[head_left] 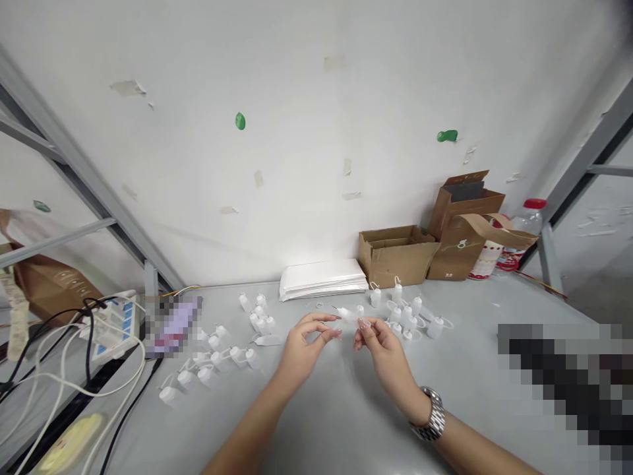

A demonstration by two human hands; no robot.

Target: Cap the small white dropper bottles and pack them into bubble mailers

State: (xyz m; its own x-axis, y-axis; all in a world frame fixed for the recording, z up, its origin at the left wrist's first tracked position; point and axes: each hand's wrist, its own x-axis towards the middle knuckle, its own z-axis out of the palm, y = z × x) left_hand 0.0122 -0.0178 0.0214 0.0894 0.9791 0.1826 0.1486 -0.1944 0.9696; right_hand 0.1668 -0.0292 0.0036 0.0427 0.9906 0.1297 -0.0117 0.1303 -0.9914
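Observation:
My right hand (382, 344), wearing a metal watch (431, 414) at the wrist, is closed in a pinch on a small clear piece too fine to name. Left of those fingertips is a small white needle-tip squeeze bottle (347, 315), tilted with its thin tip toward the left; whether the fingers touch it I cannot tell. My left hand (307, 343) is held near that tip, thumb and fingers apart, nothing visible between them. Close by on the right stand several similar bottles (406, 314) with looped cap straps. More bottles (216, 359) are spread out on the left.
A stack of white sheets or envelopes (324, 280) lies against the wall, beside an open cardboard box (398, 257) and a brown carton (455, 254). A red-capped bottle (528, 227) stands behind. A power strip (115, 330) with tangled cables occupies the left of the grey table (326, 422).

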